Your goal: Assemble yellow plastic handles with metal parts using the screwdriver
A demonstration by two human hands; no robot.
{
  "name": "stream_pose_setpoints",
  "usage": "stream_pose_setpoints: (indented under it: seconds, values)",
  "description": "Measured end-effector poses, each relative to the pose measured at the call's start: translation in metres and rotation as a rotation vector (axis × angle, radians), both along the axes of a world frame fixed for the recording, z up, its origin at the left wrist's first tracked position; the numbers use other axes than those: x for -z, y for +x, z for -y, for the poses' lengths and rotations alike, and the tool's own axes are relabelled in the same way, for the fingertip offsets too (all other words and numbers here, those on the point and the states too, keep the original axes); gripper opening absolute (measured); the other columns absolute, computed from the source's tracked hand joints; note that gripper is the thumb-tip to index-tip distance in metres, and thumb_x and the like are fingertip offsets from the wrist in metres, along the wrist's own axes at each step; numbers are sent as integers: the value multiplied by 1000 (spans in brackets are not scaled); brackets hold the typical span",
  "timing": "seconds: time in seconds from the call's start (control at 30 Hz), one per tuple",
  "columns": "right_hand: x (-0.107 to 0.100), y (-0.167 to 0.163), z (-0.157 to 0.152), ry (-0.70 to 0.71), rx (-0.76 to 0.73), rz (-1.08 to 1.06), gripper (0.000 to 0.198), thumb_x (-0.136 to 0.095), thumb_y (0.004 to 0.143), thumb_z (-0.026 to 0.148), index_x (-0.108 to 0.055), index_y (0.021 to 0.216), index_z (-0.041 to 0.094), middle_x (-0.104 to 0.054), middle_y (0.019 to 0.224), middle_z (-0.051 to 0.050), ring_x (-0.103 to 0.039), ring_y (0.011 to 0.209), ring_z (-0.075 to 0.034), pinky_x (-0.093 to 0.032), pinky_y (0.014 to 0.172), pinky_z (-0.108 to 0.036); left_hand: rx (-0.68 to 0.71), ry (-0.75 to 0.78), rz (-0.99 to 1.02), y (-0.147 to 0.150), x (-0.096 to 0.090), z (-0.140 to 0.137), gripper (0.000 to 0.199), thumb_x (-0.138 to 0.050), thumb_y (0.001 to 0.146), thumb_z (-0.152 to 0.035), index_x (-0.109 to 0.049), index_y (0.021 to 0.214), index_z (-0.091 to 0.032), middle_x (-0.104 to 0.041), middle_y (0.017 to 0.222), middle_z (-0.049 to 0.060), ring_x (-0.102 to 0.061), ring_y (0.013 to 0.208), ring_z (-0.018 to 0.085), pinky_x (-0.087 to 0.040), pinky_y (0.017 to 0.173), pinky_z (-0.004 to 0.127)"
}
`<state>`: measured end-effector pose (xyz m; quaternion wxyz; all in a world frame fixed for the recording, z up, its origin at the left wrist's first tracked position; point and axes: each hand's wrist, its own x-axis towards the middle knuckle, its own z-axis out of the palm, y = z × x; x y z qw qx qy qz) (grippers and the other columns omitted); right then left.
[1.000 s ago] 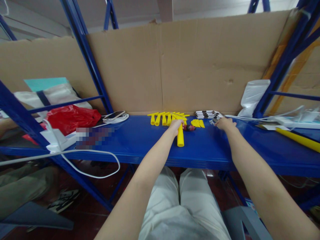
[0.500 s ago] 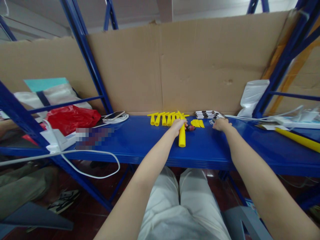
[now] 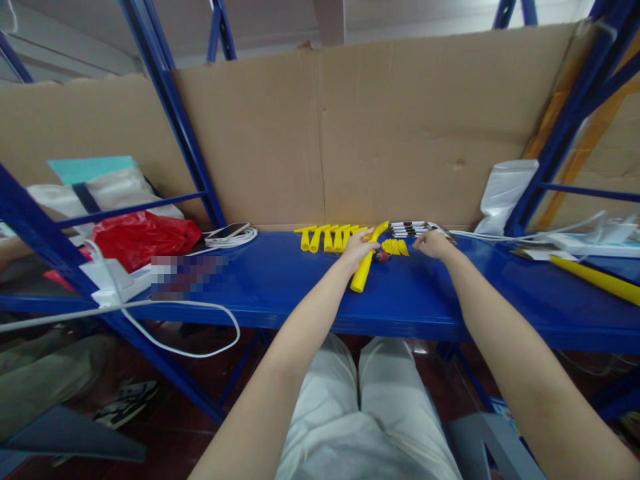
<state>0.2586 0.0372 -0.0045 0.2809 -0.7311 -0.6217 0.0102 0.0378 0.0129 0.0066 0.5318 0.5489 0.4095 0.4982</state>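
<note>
My left hand (image 3: 361,249) is wrapped round a yellow hollow tube-like part (image 3: 362,275), which tilts with its top leaning right and its open end towards me. My right hand (image 3: 435,244) has its fingers pinched together; whatever they hold is too small to make out. Just left of its fingertips lies a small stack of flat yellow pieces (image 3: 395,247). Under the tube, a red and black object (image 3: 383,257) shows only in part. Behind my hands stand several similar yellow parts (image 3: 327,240) in a row, and white sticks with black bands (image 3: 407,229) lie together.
A blue shelf top (image 3: 270,273) carries everything, with a cardboard panel (image 3: 390,133) behind. Left are a phone (image 3: 229,231) on a coiled white cable, a red bag (image 3: 145,233) and a power strip. At right lie a white pouch (image 3: 507,197) and a long yellow piece (image 3: 597,277).
My right hand has moved left, from the small metal bits beside the banded sticks towards the flat yellow pieces. The tube in my left hand has tipped, its top swinging right.
</note>
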Motion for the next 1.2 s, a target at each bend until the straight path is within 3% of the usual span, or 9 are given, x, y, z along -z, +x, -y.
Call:
stream_pose_setpoints:
  seconds: [0.23, 0.43, 0.67, 1.03, 1.2]
  values:
    - [-12, -28, 17, 125, -86, -328, 8, -61, 78, 17, -67, 72, 15, -70, 82, -6, -65, 84, -19, -49, 83, -30, 82, 77, -224, 1, 4, 6, 41, -64, 69, 4, -74, 106, -10, -59, 59, -2, -50, 51, 7, -45, 56, 21]
    - [-13, -49, 22, 89, -244, -535, 15, -62, 74, 8, -61, 61, 16, -69, 75, -3, -63, 77, -14, -48, 83, -26, 75, 147, -276, 1, 6, 3, 43, -64, 68, 4, -72, 108, -10, -59, 64, -3, -49, 51, 7, -44, 56, 21]
    - [-11, -57, 24, 27, -278, -514, 14, -65, 75, 9, -64, 63, 16, -65, 66, -2, -59, 68, -13, -48, 71, -23, 121, 185, -245, 4, 12, -3, 53, -68, 63, 3, -70, 114, -13, -56, 69, -5, -48, 53, 6, -46, 63, 23]
    - [-13, -61, 29, 2, -305, -489, 15, -61, 76, 10, -60, 63, 17, -66, 70, -2, -58, 68, -12, -46, 70, -22, 65, 259, -330, 1, 11, -4, 56, -66, 65, 1, -68, 120, -12, -62, 80, 0, -52, 63, 9, -48, 68, 24]
    - [-7, -60, 22, 60, -274, -563, 10, -67, 74, 14, -58, 77, 17, -64, 77, -1, -58, 71, -12, -48, 73, -24, 53, 247, -285, 0, 12, -5, 58, -65, 64, 1, -69, 120, -13, -63, 79, 0, -55, 64, 9, -49, 68, 23]
